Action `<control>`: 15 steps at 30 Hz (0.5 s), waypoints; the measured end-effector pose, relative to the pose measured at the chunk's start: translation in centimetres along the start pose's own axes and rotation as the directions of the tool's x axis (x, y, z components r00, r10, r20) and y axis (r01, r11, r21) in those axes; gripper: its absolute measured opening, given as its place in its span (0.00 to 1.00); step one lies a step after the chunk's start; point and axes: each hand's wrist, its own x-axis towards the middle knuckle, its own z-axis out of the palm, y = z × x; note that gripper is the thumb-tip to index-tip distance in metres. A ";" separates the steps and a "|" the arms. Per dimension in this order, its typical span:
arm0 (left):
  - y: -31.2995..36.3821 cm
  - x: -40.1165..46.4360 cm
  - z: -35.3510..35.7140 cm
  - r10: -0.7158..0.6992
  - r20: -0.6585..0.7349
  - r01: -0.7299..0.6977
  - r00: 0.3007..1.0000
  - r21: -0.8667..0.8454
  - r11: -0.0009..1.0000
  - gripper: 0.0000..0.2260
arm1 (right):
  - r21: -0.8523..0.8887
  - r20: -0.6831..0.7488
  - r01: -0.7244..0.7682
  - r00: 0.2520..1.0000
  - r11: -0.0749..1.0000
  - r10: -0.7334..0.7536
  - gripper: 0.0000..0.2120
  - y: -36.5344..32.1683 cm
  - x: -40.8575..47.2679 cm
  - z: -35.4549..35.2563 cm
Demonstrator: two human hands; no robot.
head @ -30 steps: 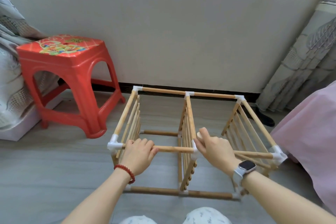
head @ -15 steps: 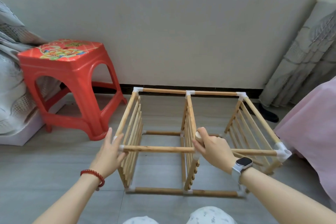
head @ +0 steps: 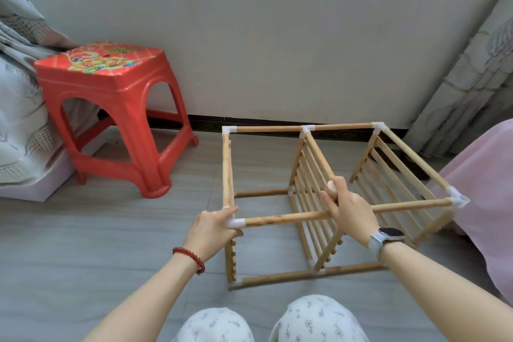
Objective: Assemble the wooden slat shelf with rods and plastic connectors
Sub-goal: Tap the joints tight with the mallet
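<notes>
Wooden slat shelf frame (head: 319, 203), lying on the grey floor at centre right of the frame, seems nearly built: our left hand (head: 213, 228) grips the white plastic corner connector (head: 236, 222), our right hand (head: 349, 211) clasps the middle joint, and next we likely press both home.

Soft even daylight, no glare; faint shadows on floor (head: 83, 244). Wide-angle bending at edges, wall (head: 277, 36) skewed; slight softness overall.

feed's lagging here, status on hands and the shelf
Left hand grips white corner connector. Right hand grips middle slat panel top at front rod. Shelf frame on floor, nothing obstructing.
</notes>
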 end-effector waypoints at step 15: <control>0.4 1.9 3.6 0.138 0.260 -0.120 0.956 -0.086 0.989 0.50 | 0.081 0.024 0.520 0.852 0.851 -0.523 0.16 -9.7 -1.6 2.6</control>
